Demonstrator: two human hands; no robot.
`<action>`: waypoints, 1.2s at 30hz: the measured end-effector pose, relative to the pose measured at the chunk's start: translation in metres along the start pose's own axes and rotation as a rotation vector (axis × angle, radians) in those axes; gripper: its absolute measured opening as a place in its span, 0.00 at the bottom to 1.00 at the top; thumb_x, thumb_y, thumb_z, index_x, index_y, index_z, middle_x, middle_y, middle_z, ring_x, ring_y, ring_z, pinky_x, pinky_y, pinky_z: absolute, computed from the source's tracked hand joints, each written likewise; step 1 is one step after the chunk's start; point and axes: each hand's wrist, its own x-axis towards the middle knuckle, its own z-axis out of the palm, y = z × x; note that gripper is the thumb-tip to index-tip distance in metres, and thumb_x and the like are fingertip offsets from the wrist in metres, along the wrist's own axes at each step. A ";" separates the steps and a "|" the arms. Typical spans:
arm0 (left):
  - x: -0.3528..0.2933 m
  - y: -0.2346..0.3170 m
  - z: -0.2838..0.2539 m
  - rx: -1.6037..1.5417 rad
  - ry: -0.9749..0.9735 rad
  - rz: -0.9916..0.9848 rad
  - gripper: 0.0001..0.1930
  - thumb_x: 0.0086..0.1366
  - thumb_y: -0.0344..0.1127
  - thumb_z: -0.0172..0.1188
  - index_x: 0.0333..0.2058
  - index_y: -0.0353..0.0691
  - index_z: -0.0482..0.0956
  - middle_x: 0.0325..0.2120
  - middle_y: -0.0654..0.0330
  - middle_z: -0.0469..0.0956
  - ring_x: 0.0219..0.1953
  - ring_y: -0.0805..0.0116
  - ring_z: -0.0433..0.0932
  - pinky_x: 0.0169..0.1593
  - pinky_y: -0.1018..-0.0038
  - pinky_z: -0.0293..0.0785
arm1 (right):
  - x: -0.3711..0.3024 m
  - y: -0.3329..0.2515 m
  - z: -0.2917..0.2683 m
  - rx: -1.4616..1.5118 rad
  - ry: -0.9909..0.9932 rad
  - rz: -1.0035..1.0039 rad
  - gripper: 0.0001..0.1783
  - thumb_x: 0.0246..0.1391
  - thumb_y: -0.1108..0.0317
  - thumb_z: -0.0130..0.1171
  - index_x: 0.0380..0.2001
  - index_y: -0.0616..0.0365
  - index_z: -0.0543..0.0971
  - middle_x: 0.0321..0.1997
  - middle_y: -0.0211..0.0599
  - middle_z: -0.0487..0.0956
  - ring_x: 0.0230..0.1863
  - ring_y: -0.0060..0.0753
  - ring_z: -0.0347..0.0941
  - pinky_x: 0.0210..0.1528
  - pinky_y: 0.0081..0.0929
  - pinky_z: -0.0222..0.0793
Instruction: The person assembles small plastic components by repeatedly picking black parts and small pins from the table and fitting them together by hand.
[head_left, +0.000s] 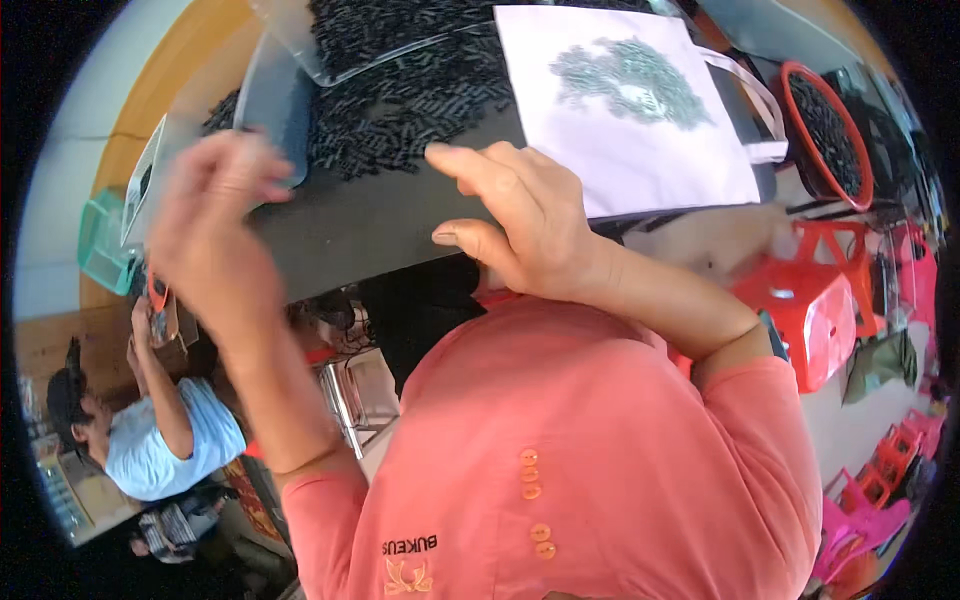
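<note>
Right hand (530,215) parted, nothing visible pinched; left hand (225,205) blurred, I can't tell; careless sweep could scatter black pieces (400,110).

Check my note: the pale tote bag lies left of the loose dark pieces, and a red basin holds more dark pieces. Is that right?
Not quite: the head view shows the pale tote bag to the right of the loose dark pieces. The red basin does hold more dark pieces.
</note>
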 end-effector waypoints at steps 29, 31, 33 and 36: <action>-0.017 -0.060 0.219 0.304 -0.521 0.547 0.07 0.52 0.30 0.64 0.27 0.37 0.75 0.28 0.54 0.75 0.33 0.52 0.76 0.33 0.61 0.73 | -0.023 0.068 -0.091 0.406 0.325 0.865 0.07 0.52 0.74 0.64 0.34 0.63 0.81 0.27 0.28 0.79 0.24 0.14 0.69 0.26 0.14 0.67; -0.019 -0.062 0.222 0.329 -0.491 0.555 0.06 0.54 0.30 0.64 0.28 0.37 0.75 0.27 0.53 0.75 0.32 0.52 0.76 0.33 0.61 0.72 | -0.024 0.070 -0.090 0.433 0.332 0.854 0.06 0.51 0.74 0.64 0.34 0.62 0.81 0.27 0.28 0.79 0.24 0.14 0.70 0.26 0.14 0.67; -0.021 -0.066 0.223 0.369 -0.455 0.589 0.04 0.53 0.27 0.61 0.26 0.37 0.74 0.26 0.54 0.74 0.33 0.51 0.76 0.32 0.59 0.74 | -0.024 0.071 -0.089 0.456 0.338 0.839 0.06 0.51 0.75 0.63 0.35 0.62 0.81 0.27 0.28 0.79 0.24 0.14 0.70 0.26 0.14 0.67; -0.020 -0.065 0.216 0.120 -0.388 0.468 0.04 0.54 0.27 0.61 0.28 0.34 0.75 0.25 0.53 0.75 0.27 0.55 0.76 0.31 0.61 0.73 | -0.026 0.072 -0.089 0.420 0.331 0.829 0.06 0.52 0.75 0.63 0.35 0.62 0.81 0.27 0.29 0.79 0.24 0.14 0.70 0.27 0.15 0.67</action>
